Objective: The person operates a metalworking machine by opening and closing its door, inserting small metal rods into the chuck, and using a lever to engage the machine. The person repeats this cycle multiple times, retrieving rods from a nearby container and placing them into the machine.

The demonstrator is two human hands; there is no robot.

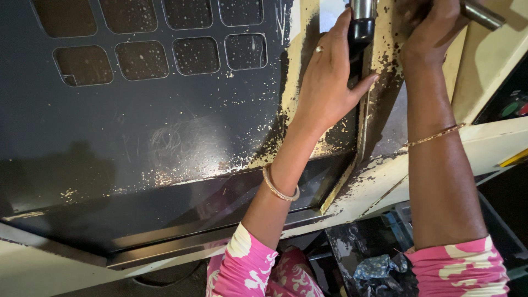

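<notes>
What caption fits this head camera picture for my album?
Left hand grips a black handle; right hand reaches up beside a chipped machine panel.

The big panel [137, 126] is dark grey with pale speckles. At 12 o'clock, the handle [360, 27] is black and silver. At 6 o'clock, the sleeves [247, 269] are pink with white flowers. The machine frame [489, 143] is cream with chipped dark spots.

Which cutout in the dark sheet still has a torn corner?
The leftmost cutout in the lower row: a jagged sliver sticks out at its bottom left corner, while the other openings have clean rounded corners.
</notes>
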